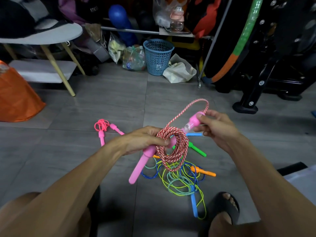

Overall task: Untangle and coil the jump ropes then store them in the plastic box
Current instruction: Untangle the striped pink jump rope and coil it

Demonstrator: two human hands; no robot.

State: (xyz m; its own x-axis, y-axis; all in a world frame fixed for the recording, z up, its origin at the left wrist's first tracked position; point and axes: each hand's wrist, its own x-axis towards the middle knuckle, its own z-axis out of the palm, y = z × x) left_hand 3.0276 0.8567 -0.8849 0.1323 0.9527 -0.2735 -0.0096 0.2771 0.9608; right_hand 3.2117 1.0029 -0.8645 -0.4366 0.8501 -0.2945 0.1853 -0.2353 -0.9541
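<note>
Grey tiled floor point(106, 103), cluttered storage behind; positions given relative to the blue perforated basket point(158, 56) at the back wall.

- Red-and-white rope point(171, 147): wound in a coil, held in the air well in front of the basket; one loose loop arcs up to the right.
- Left hand point(145, 139): fingers curled round the coil and the first pink handle point(142, 165), which points down and toward the viewer.
- Right hand point(217, 127): fingers and thumb pinch the second pink handle point(193, 123), to the right of the coil.
- Tangled ropes point(181, 177): blue, yellow and green cords with orange, green and blue handles, on the floor beneath the coil.
- Pink rope point(102, 127): bundled, on the floor in front of the basket and to its left.
- Orange bag point(15, 94): far left of the basket.
- Black sandal point(222, 207): nearest the viewer, right of the tangle.
</note>
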